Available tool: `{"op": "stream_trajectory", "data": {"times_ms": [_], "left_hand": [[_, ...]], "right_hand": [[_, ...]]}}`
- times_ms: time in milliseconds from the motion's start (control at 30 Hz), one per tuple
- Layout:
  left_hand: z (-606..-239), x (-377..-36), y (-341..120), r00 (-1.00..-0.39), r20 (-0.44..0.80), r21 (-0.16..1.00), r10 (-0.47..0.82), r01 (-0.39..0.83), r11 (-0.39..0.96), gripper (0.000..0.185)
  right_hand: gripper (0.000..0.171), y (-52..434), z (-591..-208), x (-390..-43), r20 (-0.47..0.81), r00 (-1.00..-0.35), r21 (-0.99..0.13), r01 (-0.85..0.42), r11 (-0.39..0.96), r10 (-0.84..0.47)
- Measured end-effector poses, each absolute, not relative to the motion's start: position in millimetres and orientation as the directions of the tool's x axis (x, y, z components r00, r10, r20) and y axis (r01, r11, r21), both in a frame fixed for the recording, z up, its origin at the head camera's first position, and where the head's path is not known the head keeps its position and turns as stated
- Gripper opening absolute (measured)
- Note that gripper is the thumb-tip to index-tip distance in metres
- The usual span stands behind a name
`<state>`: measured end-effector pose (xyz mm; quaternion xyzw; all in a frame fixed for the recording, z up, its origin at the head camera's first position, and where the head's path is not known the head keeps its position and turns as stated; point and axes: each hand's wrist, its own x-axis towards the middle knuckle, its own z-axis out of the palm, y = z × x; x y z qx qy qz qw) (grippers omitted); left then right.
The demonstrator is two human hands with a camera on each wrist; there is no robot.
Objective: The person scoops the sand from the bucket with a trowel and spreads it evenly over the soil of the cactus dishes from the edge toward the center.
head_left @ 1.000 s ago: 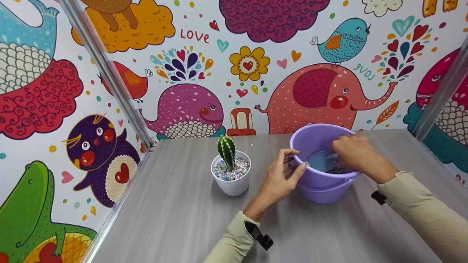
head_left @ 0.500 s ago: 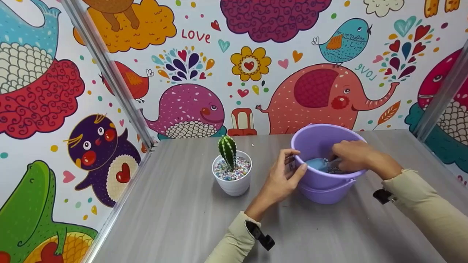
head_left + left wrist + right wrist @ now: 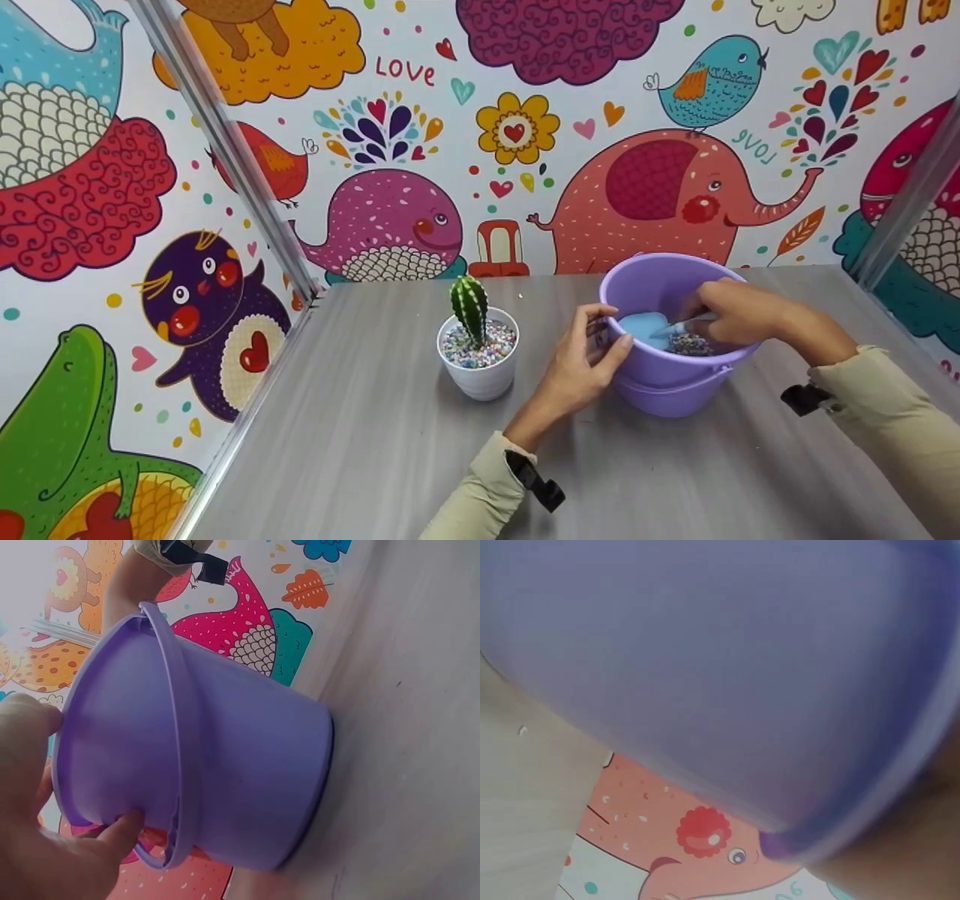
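On the table, a purple bucket [image 3: 667,394] stands upright with its handle folded down. My left hand [image 3: 574,367] grips its left rim, thumb on the near side and fingers further back; the left wrist view shows this hand [image 3: 67,840] at the rim too. Inside the bucket, my right hand [image 3: 739,311] holds the handle of a light-blue toy shovel [image 3: 641,328]. The shovel's blade lies against the bucket's left inner wall. Beside the blade shows a layer of small multicoloured pebbles [image 3: 690,345]. In the right wrist view, the bucket's outer wall [image 3: 690,675] hides the right hand's fingers.
Left of the bucket stands a white pot [image 3: 480,381] holding a green cactus [image 3: 469,311] set in multicoloured pebbles. Cartoon-printed wall panels with metal corner posts [image 3: 225,150] enclose the back and sides of the grey table [image 3: 360,420].
My right hand has shifted right inside the bucket, and the shovel's blade has moved left toward the wall, exposing more pebbles. My left hand keeps its grip on the rim.
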<state>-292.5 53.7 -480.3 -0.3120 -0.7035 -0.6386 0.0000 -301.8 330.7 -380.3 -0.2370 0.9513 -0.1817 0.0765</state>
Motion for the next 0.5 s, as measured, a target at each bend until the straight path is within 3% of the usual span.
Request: {"op": "stream_trajectory", "data": {"times_ms": [200,500], "left_hand": [[-481,-291,55,-0.819,0.399,0.899,0.412,0.439,0.002,0.045],[-469,-287,49,-0.815,0.473,0.850,0.334,0.522,0.071,0.044]], "right_hand": [[0.023,336,-372,-294,-0.044,-0.893,-0.431,-0.388,0.815,-0.449],[0.023,341,-367,-281,0.023,-0.902,-0.400,-0.403,0.823,-0.431]]}}
